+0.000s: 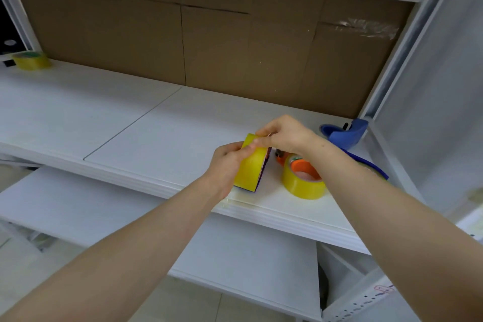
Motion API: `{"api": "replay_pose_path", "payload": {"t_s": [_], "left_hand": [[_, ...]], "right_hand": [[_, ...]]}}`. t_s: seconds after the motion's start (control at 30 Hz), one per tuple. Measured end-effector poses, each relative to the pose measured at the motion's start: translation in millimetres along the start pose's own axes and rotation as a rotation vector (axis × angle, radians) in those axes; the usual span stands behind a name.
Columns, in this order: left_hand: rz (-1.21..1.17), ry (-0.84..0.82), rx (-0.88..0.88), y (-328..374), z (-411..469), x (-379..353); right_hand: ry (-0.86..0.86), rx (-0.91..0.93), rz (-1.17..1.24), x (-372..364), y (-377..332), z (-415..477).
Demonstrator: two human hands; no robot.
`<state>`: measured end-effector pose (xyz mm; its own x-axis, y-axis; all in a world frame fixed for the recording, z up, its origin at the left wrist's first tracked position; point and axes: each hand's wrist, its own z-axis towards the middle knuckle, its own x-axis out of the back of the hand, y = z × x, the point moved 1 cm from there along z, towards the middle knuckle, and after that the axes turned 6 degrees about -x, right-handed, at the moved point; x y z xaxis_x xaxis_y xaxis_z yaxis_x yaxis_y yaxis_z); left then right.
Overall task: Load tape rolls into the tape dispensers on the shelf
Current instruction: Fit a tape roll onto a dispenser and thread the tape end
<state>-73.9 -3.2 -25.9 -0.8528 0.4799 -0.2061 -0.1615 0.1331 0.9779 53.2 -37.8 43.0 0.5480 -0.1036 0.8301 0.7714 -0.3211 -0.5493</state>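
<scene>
Yellow tape roll [252, 162]: gripped by left hand [227, 159], right hand [285, 134] pinching top edge. Orange dispenser [303, 167] loaded; blue dispenser [345, 133] pending; spare roll [31, 60] far left.

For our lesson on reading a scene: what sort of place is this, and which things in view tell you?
Probably a stockroom or packing area. White metal shelving backed with cardboard holds yellow tape rolls and a blue dispenser, and both hands grip another roll.

Pretty bright, even light from overhead, barely any shadows. Whole frame's kinda soft and blurry, and the wide lens bends the edges noticeably.
</scene>
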Motion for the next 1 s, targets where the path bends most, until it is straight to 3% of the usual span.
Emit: {"api": "replay_pose_path", "payload": {"t_s": [0.2,0.63,0.77,1.0], "left_hand": [[-0.014,-0.083,-0.038,0,1,0],[0.030,-0.104,-0.085,-2,3,-5],[0.042,-0.011,-0.108,-6,4,-6],[0.072,0.071,-0.128,-9,5,-7]], "right_hand": [[0.052,0.054,-0.078,10,-1,3],[0.086,0.305,-0.838,10,-13,-6],[0.129,0.330,-0.764,12,-10,-5],[0.073,0.161,-0.328,21,-1,2]]}}
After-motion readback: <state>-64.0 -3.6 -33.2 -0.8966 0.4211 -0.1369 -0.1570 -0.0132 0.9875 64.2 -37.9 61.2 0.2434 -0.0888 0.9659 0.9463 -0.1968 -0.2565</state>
